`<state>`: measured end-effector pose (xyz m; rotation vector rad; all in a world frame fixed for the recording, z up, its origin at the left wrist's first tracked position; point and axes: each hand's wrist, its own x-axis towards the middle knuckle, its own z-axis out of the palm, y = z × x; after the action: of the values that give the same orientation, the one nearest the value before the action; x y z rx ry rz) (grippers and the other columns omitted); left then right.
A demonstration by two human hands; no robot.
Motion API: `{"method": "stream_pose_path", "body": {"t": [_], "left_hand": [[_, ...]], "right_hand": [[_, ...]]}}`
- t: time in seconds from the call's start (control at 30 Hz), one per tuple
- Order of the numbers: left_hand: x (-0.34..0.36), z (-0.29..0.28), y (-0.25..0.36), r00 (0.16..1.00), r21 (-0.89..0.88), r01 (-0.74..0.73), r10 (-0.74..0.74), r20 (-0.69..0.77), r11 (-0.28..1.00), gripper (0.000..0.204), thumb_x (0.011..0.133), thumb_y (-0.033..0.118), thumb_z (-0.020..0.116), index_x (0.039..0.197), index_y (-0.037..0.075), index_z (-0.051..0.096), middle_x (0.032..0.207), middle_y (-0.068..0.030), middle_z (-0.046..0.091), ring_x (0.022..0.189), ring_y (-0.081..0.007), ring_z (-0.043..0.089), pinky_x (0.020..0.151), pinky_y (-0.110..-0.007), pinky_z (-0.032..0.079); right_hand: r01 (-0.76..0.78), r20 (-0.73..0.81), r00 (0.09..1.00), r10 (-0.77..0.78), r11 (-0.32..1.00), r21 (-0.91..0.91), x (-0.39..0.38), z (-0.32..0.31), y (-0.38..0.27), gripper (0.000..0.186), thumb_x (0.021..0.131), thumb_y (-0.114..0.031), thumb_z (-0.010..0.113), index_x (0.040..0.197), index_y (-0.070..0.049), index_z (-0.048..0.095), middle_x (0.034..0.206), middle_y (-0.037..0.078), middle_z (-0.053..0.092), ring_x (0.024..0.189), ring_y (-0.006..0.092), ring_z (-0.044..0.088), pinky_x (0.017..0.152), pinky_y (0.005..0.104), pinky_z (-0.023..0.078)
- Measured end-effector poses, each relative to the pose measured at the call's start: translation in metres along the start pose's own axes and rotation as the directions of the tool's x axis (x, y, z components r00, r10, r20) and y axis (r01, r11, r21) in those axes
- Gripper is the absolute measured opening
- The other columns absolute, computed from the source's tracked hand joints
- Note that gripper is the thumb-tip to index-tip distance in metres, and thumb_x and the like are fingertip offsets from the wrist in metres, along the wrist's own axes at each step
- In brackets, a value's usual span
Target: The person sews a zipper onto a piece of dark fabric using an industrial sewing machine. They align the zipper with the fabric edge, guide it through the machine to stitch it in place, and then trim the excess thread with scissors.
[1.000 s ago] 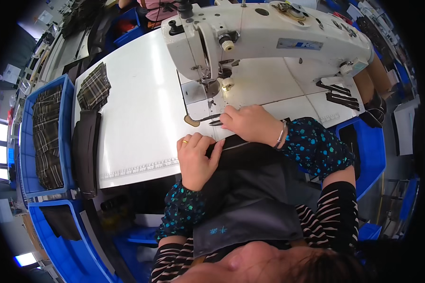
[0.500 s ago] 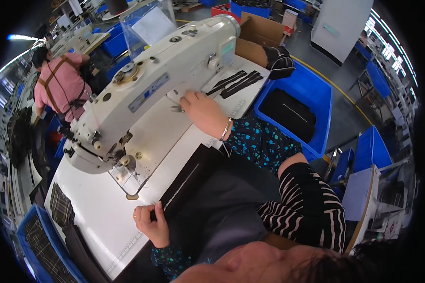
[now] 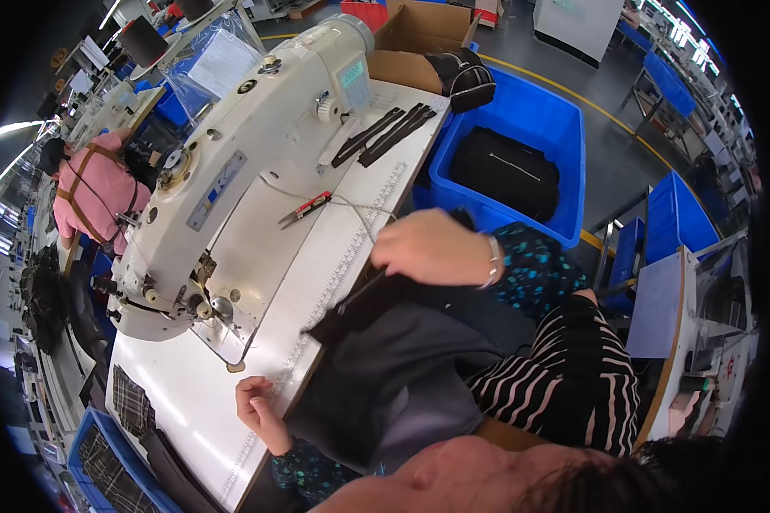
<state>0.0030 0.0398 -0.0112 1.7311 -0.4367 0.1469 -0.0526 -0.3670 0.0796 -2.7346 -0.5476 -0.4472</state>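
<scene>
My right hand [image 3: 432,248], slightly blurred, is closed on the end of a dark fabric piece [image 3: 342,312] that hangs along the table's front edge. My left hand [image 3: 261,410] rests at that edge lower left, fingers loosely bent and apart, holding nothing. Red-handled thread snips [image 3: 305,209] lie under the arm of the white sewing machine [image 3: 222,145]. Dark zipper-like strips [image 3: 393,132] lie at the table's [image 3: 180,402] right end. Plaid pieces [image 3: 133,402] and dark pieces lie at its left end.
A blue bin [image 3: 565,120] with dark pieces stands at the right, beside a cardboard box [image 3: 419,30]. Another blue bin [image 3: 103,462] with plaid fabric is lower left. A co-worker in pink [image 3: 103,192] works at upper left. Thread cones [image 3: 141,41] stand behind the machine.
The snips have left my right hand and lie on the table. My right hand moved down onto the dark fabric, pulling it rightward, and my left hand let go. The view swung right.
</scene>
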Motion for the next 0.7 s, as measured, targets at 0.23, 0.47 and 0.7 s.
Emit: {"method": "stream_pose_path", "body": {"t": [0.23, 0.47, 0.7], "left_hand": [[-0.002, 0.006, 0.009, 0.99, 0.013, 0.142, -0.141, -0.013, 0.99, 0.022, 0.109, 0.023, 0.065, 0.105, 0.001, 0.065, 0.093, -0.0027, 0.064, 0.087, -0.0111, 0.059, 0.082, -0.026, 0.046], [-0.002, 0.011, 0.011, 0.985, 0.001, 0.164, -0.164, -0.045, 0.986, 0.023, 0.109, 0.023, 0.066, 0.102, 0.001, 0.066, 0.09, -0.0024, 0.064, 0.084, -0.0108, 0.058, 0.08, -0.025, 0.046], [-0.005, 0.006, 0.011, 0.986, 0.045, 0.161, -0.159, -0.046, 0.986, 0.023, 0.108, 0.023, 0.066, 0.1, 0.001, 0.066, 0.089, -0.0024, 0.064, 0.083, -0.0098, 0.057, 0.078, -0.025, 0.045]], "right_hand": [[-0.659, -0.441, 0.747, 0.497, 0.64, -0.395, -0.121, -0.11, 0.089, 0.017, 0.089, -0.015, 0.076, 0.101, -0.008, 0.068, 0.095, 0.012, 0.073, 0.093, 0.0369, 0.071, 0.077, 0.0455, 0.055], [-0.857, -0.351, 0.512, 0.784, 0.494, -0.146, -0.197, -0.09, 0.224, 0.027, 0.083, -0.018, 0.085, 0.103, -0.006, 0.072, 0.097, 0.015, 0.077, 0.095, 0.0364, 0.074, 0.08, 0.0472, 0.056], [-0.353, -0.416, 0.892, 0.178, 0.85, -0.392, -0.027, -0.014, 0.236, 0.009, 0.092, -0.015, 0.068, 0.097, -0.008, 0.071, 0.093, 0.013, 0.073, 0.091, 0.0349, 0.072, 0.079, 0.0466, 0.057]]}}
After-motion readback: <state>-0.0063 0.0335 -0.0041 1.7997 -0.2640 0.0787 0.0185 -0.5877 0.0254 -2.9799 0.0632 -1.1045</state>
